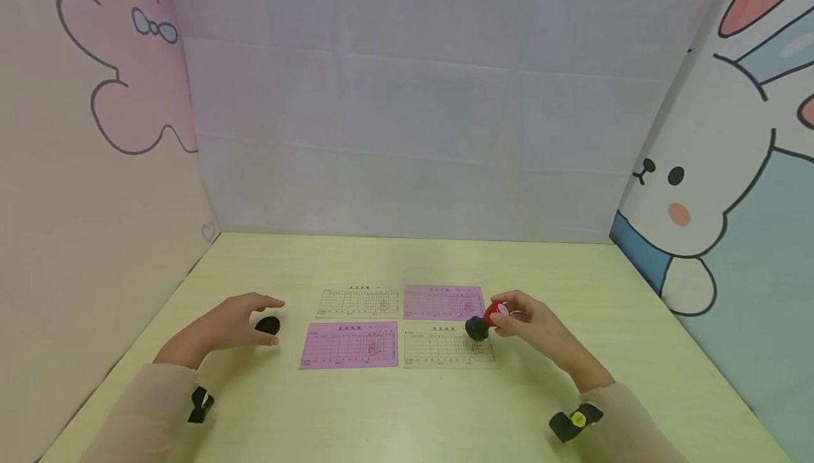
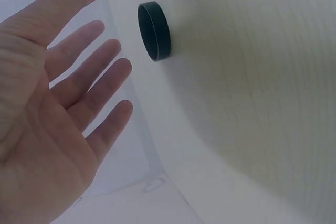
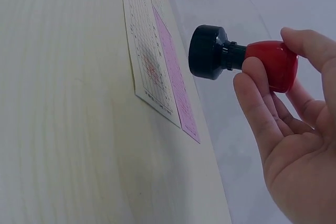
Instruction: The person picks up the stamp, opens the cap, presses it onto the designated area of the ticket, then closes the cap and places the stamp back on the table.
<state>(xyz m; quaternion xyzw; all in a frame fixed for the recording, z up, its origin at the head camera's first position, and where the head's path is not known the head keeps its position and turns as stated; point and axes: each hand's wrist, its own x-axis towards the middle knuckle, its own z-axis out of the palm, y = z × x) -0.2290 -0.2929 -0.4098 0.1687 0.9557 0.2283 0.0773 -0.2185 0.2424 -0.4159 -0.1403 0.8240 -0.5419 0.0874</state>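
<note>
My right hand pinches the red handle of a stamp, whose round black head points away from the palm. In the head view the stamp's head overlaps the right part of the lower right white slip; the right wrist view shows it held off the paper. A round black cap lies on the table, its hollow side upward in the left wrist view. Around it, without touching, hover the spread thumb and fingers of my left hand.
Beside the white slip lies a lower left pink slip. Behind them are an upper left white slip and an upper right pink slip. All carry red marks on their right parts. Walls enclose the pale table at back and sides.
</note>
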